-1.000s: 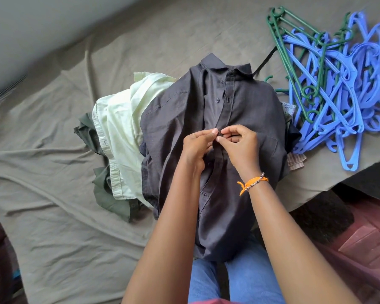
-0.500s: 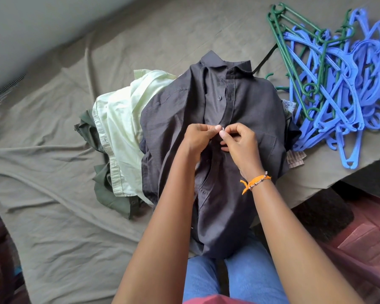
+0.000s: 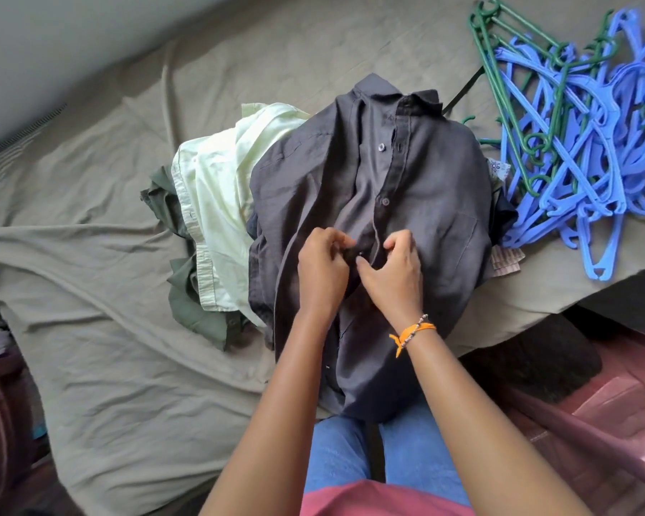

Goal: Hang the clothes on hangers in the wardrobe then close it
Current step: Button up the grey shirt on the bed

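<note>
Both hands pinch the grey shirt's [image 3: 425,188] button strip: left hand [image 3: 323,268], right hand [image 3: 393,270]. The shirt tops a clothes pile on the bed [image 3: 90,292], hangers [image 3: 574,143] beside.

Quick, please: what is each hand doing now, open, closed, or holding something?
Left hand: closed, pinching the placket of the dark grey shirt.
Right hand: closed, pinching the same shirt's placket.

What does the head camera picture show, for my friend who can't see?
Two hands, left hand and right hand, pinch the front of a dark grey shirt lying atop a clothes pile on a bed. Blue and green hangers lie tangled to the right.
</note>
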`<state>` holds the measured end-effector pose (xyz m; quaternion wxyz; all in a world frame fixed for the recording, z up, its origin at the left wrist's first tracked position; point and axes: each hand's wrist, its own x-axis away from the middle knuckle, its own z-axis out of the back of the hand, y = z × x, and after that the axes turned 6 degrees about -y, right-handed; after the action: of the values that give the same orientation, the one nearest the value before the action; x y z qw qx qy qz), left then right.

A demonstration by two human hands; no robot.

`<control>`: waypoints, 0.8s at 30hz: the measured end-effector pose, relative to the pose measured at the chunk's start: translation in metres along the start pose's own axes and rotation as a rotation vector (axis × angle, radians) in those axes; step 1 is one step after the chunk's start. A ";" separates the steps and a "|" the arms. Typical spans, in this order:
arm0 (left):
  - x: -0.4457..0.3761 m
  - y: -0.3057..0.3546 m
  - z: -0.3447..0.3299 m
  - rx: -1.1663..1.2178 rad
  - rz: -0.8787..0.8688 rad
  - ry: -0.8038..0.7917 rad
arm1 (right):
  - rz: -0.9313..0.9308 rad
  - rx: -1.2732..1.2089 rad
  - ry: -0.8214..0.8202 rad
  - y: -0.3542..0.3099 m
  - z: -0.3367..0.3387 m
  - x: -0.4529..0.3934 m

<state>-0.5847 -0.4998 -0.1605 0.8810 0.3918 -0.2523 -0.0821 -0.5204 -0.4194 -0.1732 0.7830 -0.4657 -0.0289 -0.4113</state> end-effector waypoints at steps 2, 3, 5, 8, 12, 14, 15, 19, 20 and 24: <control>0.012 -0.004 -0.008 -0.054 -0.070 0.003 | -0.064 -0.050 0.048 0.006 0.000 -0.001; 0.014 -0.007 -0.012 -0.091 -0.101 0.003 | -0.099 -0.110 0.037 0.013 0.002 -0.003; 0.015 -0.009 -0.018 -0.199 -0.142 0.012 | -0.141 -0.226 -0.047 0.023 0.008 -0.004; 0.013 -0.008 -0.023 -0.368 -0.141 0.002 | -0.145 -0.347 -0.126 0.033 0.016 -0.003; 0.007 -0.006 -0.024 -0.399 -0.088 -0.009 | -0.121 -0.357 -0.121 0.033 0.018 -0.002; 0.001 -0.005 -0.023 -0.359 -0.050 -0.016 | -0.108 -0.308 -0.078 0.030 0.018 -0.002; -0.001 -0.004 -0.022 -0.308 -0.019 -0.023 | -0.103 -0.287 -0.051 0.027 0.017 -0.003; 0.001 0.004 -0.017 -0.024 0.127 -0.090 | -0.032 -0.221 0.017 0.012 0.015 -0.001; 0.004 0.005 -0.017 0.056 0.177 -0.094 | -0.018 -0.211 0.030 0.008 0.014 0.000; 0.008 0.010 -0.011 0.307 0.337 -0.148 | -0.037 -0.271 0.032 0.004 0.011 0.003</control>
<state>-0.5724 -0.4887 -0.1562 0.7915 0.4665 -0.3873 0.0770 -0.5121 -0.4127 -0.1683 0.7055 -0.5598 0.0306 -0.4334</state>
